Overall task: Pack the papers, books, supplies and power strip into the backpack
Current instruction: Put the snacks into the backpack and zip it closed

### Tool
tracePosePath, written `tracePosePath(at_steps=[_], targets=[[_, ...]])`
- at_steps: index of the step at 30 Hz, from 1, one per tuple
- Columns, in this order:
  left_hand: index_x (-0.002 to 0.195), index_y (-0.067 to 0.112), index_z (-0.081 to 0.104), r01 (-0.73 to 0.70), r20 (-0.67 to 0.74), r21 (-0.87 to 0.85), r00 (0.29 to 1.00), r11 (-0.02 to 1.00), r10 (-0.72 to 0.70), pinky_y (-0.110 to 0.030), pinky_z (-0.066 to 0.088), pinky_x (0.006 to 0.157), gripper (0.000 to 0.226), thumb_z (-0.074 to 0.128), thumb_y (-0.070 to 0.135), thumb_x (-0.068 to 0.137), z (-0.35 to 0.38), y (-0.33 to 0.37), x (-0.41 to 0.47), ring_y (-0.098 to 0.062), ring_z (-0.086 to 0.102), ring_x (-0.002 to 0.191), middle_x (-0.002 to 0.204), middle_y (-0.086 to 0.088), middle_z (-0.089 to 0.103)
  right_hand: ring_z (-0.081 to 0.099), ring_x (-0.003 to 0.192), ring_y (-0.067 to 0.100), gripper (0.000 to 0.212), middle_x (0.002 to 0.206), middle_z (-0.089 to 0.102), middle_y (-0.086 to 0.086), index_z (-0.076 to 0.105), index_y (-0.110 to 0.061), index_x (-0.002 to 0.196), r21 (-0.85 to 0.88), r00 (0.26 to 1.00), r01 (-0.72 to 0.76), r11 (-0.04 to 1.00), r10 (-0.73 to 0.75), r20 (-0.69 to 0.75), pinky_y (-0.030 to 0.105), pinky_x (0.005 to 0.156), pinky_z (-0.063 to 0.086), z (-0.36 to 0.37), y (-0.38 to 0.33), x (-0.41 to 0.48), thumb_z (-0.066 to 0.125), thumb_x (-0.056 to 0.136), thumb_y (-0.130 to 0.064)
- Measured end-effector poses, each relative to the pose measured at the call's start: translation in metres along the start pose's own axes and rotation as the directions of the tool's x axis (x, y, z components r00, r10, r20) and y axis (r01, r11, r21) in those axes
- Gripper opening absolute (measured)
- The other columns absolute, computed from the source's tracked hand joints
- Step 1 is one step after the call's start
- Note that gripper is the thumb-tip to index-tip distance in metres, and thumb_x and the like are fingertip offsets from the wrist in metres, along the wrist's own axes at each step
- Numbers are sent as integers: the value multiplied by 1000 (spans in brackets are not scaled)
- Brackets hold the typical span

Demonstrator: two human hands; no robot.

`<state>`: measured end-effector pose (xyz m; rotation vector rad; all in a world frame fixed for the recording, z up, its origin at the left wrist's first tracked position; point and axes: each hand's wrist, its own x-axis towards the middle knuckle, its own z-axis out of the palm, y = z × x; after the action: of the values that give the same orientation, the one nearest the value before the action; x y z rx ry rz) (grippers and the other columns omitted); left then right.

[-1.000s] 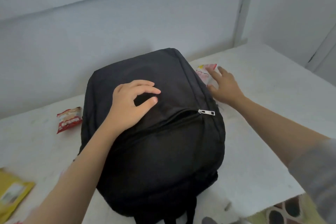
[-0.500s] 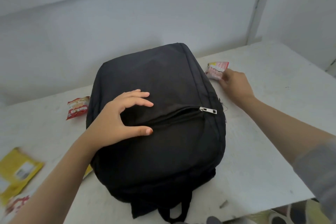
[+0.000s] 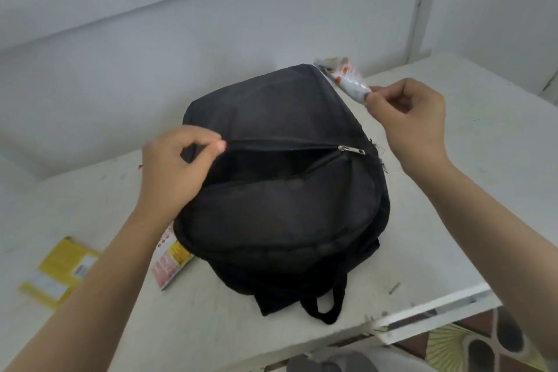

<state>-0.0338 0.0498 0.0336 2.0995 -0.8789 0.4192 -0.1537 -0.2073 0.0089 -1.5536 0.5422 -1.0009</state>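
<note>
1. Backpack [image 3: 280,196], black, lies flat on the white table [image 3: 453,190], its carry loop and straps pointing toward the near edge and its far end close to the wall.
2. Its front pocket is unzipped and gapes as a dark slit across the middle of the bag; the silver zipper pull [image 3: 351,149] sits at the right end of the opening.
3. Left hand [image 3: 178,169] is at the left end of that slit, thumb and fingers pinched together on the black fabric of the pocket's upper edge, lifting it a little.
4. Right hand [image 3: 410,118] is raised above the table just right of the bag's far corner, fingertips clamped on one end of a small white packet [image 3: 347,78] with red and orange print.
5. That packet sticks up and to the left from the fingers, over the bag's far right corner; it is blurred, so its print cannot be read.
6. A yellow packet [image 3: 59,273] lies flat on the table well to the left of the bag, near the left forearm.
7. A pink and yellow packet [image 3: 170,266] lies partly tucked under the bag's near left side, with the left forearm crossing above it.
8. Patterned floor tiles [image 3: 483,344] show below the table's near right corner.
</note>
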Motion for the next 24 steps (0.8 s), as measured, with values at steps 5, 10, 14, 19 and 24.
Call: tracePosePath(at_steps=[5, 10, 14, 19, 24], targets=[[83, 12, 73, -165, -179, 183, 964, 969, 198, -18, 43, 88, 16, 64, 25, 85, -8, 4, 28, -4, 57, 92, 96, 10, 63, 70, 78, 10, 15, 83, 72, -1, 59, -5, 70, 210, 983, 53, 976, -88, 162, 20, 69, 52, 8, -47, -54, 65, 82, 2], [73, 9, 71, -297, -248, 317, 891, 901, 381, -48, 46, 84, 21, 65, 26, 84, -15, 2, 46, -19, 62, 86, 105, -4, 67, 69, 87, 7, 11, 87, 72, 6, 60, 0, 71, 114, 899, 187, 976, -217, 380, 23, 76, 55, 17, -50, -86, 65, 80, 3], [76, 10, 72, -299, -277, 371, 868, 879, 412, -38, 36, 90, 22, 65, 29, 86, -16, 5, 41, -21, 61, 89, 113, -5, 64, 67, 87, 7, 14, 81, 69, 2, 54, -9, 73, -162, 836, 370, 915, -252, 487, 32, 73, 56, 37, -39, -90, 61, 85, -9], [76, 11, 72, -317, -284, 408, 847, 856, 449, -27, 27, 93, 19, 66, 27, 85, -21, 2, 36, -22, 61, 91, 115, -6, 63, 63, 77, 22, 7, 84, 65, 9, 51, -7, 98, -374, 798, 470, 799, -204, 567, 42, 69, 51, 64, -29, -79, 49, 91, -7], [78, 12, 73, -332, -261, 460, 836, 823, 483, -22, 22, 93, 18, 66, 27, 86, -25, 2, 35, -23, 60, 93, 116, -6, 63, 60, 86, 17, 52, 96, 63, 5, 50, -23, 132, -124, 503, 585, 802, -239, 831, 33, 79, 50, 70, -27, -87, 49, 82, -8]])
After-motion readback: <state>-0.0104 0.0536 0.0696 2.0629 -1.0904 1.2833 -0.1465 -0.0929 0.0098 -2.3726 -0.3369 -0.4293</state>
